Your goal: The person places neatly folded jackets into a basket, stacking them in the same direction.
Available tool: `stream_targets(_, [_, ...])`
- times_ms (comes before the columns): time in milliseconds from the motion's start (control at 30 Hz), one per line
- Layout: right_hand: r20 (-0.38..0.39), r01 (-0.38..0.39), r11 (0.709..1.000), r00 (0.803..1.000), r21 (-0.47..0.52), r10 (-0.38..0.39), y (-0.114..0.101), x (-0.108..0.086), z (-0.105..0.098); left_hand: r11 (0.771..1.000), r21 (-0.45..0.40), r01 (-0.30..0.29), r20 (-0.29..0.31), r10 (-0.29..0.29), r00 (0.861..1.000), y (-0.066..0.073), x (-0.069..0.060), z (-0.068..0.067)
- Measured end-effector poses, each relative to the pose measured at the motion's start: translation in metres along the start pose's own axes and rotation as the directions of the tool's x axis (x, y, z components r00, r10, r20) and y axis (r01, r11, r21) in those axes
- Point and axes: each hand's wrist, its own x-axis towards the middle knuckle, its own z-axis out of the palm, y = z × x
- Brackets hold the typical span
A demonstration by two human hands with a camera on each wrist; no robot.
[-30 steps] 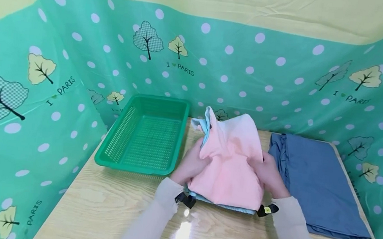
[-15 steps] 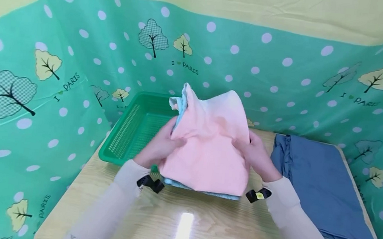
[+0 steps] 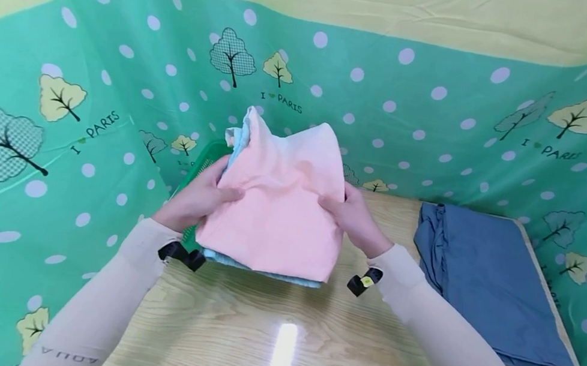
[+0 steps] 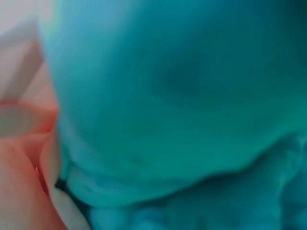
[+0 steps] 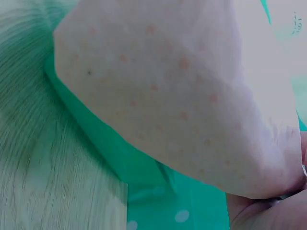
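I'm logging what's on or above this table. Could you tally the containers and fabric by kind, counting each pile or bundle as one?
Green perforated plastic basket: 1
Folded slate-blue fabric pile: 1
Held pink-and-light-blue fabric bundle: 1
Total: 3
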Motion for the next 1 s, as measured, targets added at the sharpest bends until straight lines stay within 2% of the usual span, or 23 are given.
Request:
stream_targets(200, [-0.007, -0.016, 1.0, 1.0, 0.025, 0.017, -0.003, 0.009, 0.02, 0.999, 0.025, 0.047, 0.025, -0.048, 0.999, 0.001, 0.0, -0.025])
stream_targets(400, [-0.022, -0.029, 0.999, 0.999, 0.028, 0.029, -0.005, 0.021, 0.039, 0.996, 0.031, 0.081, 0.019, -0.082, 0.996, -0.008, 0.006, -0.045])
stream_targets(700, [-0.032, -0.061, 0.996, 0.997, 0.06, 0.063, -0.002, 0.035, 0.054, 0.987, 0.047, 0.156, 0.019, -0.157, 0.987, -0.021, 0.019, -0.066])
stream_targets(1000, [0.018, -0.161, 0.974, 0.987, 0.161, 0.16, 0.003, 0.05, 0.064, 0.979, 0.063, 0.194, 0.033, -0.196, 0.98, -0.026, 0.027, -0.083])
